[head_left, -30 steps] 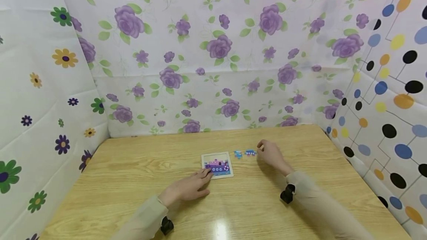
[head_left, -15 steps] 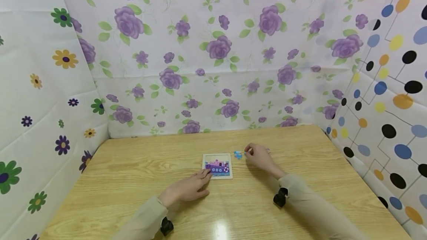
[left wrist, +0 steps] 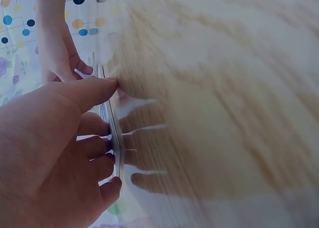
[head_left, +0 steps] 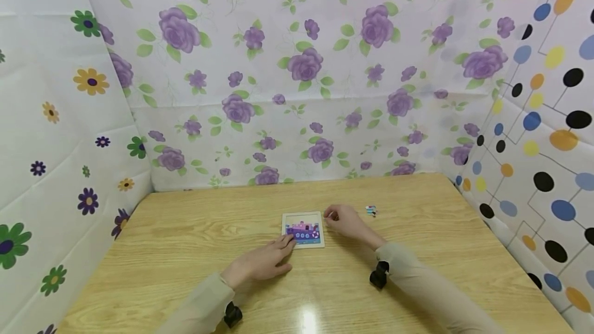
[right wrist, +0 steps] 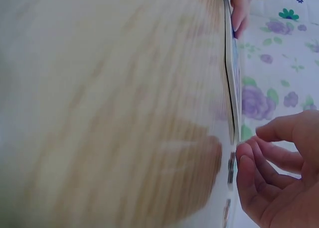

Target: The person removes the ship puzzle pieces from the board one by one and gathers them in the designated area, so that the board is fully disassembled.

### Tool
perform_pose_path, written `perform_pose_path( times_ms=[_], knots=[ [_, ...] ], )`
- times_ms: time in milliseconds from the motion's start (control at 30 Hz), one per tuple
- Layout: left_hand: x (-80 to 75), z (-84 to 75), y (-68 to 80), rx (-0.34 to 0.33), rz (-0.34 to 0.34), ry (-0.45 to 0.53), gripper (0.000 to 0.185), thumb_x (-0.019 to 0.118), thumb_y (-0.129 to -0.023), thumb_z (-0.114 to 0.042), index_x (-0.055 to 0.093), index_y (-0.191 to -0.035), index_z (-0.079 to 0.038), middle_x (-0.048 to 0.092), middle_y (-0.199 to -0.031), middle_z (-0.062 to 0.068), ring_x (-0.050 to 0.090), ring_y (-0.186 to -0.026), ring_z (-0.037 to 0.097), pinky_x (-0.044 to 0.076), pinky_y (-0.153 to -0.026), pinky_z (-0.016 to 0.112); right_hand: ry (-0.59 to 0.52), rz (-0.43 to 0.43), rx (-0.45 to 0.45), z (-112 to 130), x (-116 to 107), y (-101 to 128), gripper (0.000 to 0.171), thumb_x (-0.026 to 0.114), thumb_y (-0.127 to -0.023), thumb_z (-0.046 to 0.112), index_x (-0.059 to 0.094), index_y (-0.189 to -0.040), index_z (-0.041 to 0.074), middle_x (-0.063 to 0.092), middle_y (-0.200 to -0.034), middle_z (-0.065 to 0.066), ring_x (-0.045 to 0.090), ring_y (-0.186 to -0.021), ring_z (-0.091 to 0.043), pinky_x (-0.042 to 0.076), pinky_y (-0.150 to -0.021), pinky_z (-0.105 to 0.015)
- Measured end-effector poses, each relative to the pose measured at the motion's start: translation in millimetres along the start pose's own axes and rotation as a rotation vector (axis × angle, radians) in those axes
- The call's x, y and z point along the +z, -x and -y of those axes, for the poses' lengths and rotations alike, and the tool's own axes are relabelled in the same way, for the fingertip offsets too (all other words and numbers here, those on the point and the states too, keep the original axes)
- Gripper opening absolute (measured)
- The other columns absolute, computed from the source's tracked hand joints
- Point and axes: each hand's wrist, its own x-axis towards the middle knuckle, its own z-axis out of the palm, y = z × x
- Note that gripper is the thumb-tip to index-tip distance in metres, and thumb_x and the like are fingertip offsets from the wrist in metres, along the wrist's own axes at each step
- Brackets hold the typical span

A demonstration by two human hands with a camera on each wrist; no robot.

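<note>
My left hand (head_left: 266, 260) rests its fingertips on the lower left corner of a puzzle tray (head_left: 286, 216) with a white frame. In it lies a purple and pink ship picture (head_left: 303, 233), with a bare strip along the top. In the left wrist view, the fingers (left wrist: 102, 148) lie along the tray's edge. My right hand (head_left: 348, 222) is beside the tray's right edge, fingers loosely bent, thumb and index slightly apart with nothing visible between them. In the right wrist view, a puzzle piece (right wrist: 231, 168) lies on the table close by these fingers. The hand hides this spot in the head view.
Another puzzle piece (head_left: 371, 211) lies on the wooden table (head_left: 209, 220), to the right of the right hand. Flowered cloth (head_left: 306, 117) hangs along the table's back edge. Patterned cloths stand on both sides. A small black camera (head_left: 379, 274) sits on the right wrist.
The right hand has moved left toward the tray. It now covers the blue pieces seen earlier and has uncovered a piece farther right. The left hand stays put.
</note>
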Motion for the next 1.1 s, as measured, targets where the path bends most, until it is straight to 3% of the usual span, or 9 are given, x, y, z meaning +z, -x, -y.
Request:
perform_pose_path(
  times_ms=[200, 400, 833, 1100],
  knots=[
    [-2.0, -1.4, 0.2, -0.012, 0.006, -0.005, 0.065, 0.044, -0.103, -0.038, 0.021, -0.154, -0.004, 0.014, -0.162, 0.015, 0.016, -0.15, 0.03, 0.023, -0.12, 0.046, -0.016, 0.07, -0.042, 6, 6, -3, 0.013, 0.069, -0.089, 0.016, 0.068, -0.098, 0.007, 0.066, -0.081, -0.001, 0.057, -0.068, -0.008, 0.049, -0.058, -0.022],
    [-4.4, -4.3, 1.3, -0.013, 0.014, 0.012, 0.065, 0.046, -0.102, -0.036, 0.023, -0.153, -0.003, 0.016, -0.161, 0.016, 0.018, -0.149, 0.031, 0.024, -0.119, 0.047, 0.022, 0.123, -0.026, 9, 12, -6, 0.021, 0.075, -0.085, 0.027, 0.069, -0.097, 0.011, 0.063, -0.076, 0.004, 0.054, -0.065, -0.008, 0.046, -0.058, -0.022],
    [-13.1, -10.0, -3.9, 0.016, -0.009, -0.032, 0.062, 0.049, -0.101, -0.035, 0.03, -0.152, -0.007, 0.026, -0.156, 0.023, 0.025, -0.146, 0.036, 0.026, -0.117, 0.051, 0.084, 0.121, 0.002, 15, 12, -10, 0.018, 0.08, -0.08, 0.019, 0.07, -0.092, 0.01, 0.061, -0.074, 0.002, 0.053, -0.066, -0.01, 0.045, -0.06, -0.024],
    [-7.4, -10.7, -15.0, 0.028, 0.003, -0.054, 0.064, 0.044, -0.102, -0.042, 0.025, -0.154, -0.01, 0.019, -0.159, 0.02, 0.02, -0.148, 0.034, 0.027, -0.118, 0.048, 0.125, 0.148, 0.007, 18, 13, -13, 0.018, 0.079, -0.081, 0.017, 0.069, -0.093, 0.01, 0.06, -0.076, 0.001, 0.052, -0.068, -0.012, 0.045, -0.062, -0.027]
  ],
)
